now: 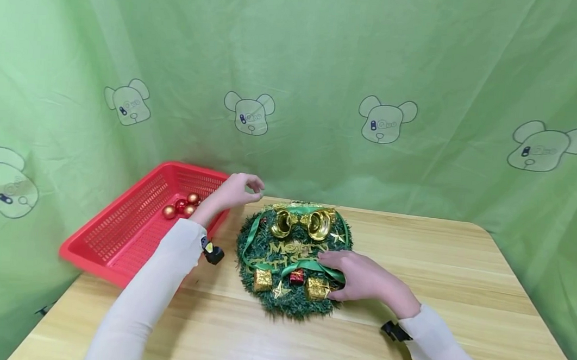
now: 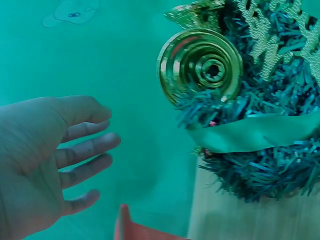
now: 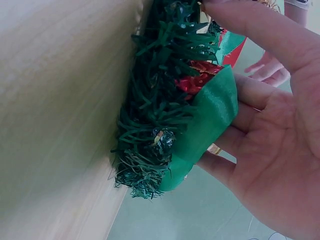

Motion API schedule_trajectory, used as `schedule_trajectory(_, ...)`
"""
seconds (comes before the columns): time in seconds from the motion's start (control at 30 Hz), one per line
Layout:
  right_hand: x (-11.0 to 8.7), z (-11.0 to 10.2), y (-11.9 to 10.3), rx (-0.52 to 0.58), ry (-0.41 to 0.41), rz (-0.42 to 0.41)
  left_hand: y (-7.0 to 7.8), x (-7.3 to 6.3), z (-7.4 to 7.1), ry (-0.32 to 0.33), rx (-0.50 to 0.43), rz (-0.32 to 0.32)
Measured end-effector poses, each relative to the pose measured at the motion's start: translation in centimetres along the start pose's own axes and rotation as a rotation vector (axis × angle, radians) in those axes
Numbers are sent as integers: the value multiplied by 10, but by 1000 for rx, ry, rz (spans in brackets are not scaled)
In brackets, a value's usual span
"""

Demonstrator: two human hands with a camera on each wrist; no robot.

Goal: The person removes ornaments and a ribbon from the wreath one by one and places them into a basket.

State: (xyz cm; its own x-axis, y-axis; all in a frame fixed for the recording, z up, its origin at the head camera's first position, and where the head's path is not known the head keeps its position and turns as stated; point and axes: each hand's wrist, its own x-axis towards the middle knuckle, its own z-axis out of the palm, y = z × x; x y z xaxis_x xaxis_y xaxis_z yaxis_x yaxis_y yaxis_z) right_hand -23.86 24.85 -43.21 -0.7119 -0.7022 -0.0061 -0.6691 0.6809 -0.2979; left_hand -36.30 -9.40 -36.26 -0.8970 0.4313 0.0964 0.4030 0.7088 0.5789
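A green tinsel Christmas wreath [image 1: 272, 304] lies on the table, with gold bells [image 1: 319, 225], gold "Merry Christmas" lettering, stars, small gift boxes [image 1: 262, 280] and a green ribbon [image 1: 253, 235]. My right hand [image 1: 362, 276] rests over the wreath's right side, its fingers spread along the ribbon [image 3: 210, 117] and the thumb beside a gold gift box [image 1: 316, 289]. Loosely bent and holding nothing, the fingers of my left hand [image 1: 236, 191] hover past the basket's right rim, left of the bells. In the left wrist view that hand [image 2: 55, 155] is apart from the wreath.
A red plastic basket [image 1: 115, 206] stands at the left of the wooden table [image 1: 441, 264]. Several gold and red baubles [image 1: 169, 212] lie at its far end, under my left forearm. A green curtain [image 1: 315, 51] hangs behind the table and along its sides.
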Motion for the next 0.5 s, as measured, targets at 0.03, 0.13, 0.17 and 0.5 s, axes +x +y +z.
schedule_trajectory(0.03, 0, 0, 0, 0, 0, -1, -2, 1, 2, -17, -21, -1)
schedule_trajectory(0.13, 0, 1, 0, 0, 1, -3, -6, 5, 8, -56, -55, -1)
schedule_trajectory(0.17, 0, 1, 0, 0, 1, -4, -7, 6, 10, -70, -61, -1)
schedule_trajectory(0.5, 1, -1, -1, 10, -1, 1, -13, 12, 22, -134, 1, 27)
